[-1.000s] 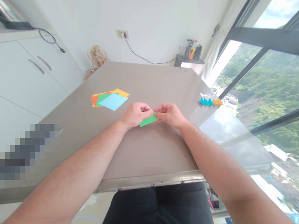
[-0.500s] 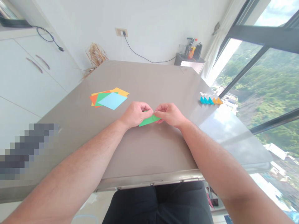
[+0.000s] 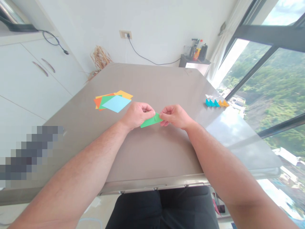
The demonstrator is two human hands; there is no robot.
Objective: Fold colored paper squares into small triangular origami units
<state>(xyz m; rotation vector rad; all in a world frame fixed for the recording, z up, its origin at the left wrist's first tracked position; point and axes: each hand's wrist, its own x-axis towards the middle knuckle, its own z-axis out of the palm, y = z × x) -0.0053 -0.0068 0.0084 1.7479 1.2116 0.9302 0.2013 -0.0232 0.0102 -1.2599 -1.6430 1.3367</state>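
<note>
A folded strip of green paper is held between my two hands above the middle of the table. My left hand pinches its upper edge left of centre, thumb against fingers. At the right end, my right hand grips the paper between thumb and fingertips. A short crease line shows near the strip's middle. To the left of my hands lies a loose stack of coloured paper sheets, light blue on top, with green, orange and yellow beneath.
Small folded paper pieces, blue and orange, stand in a row at the table's right side, by the window. On a low cabinet behind the table are bottles and dark containers. A pixelated patch hides part of the left side.
My hands have moved slightly apart along the green paper, showing more of its upper edge and the crease. The view has shifted a little.
</note>
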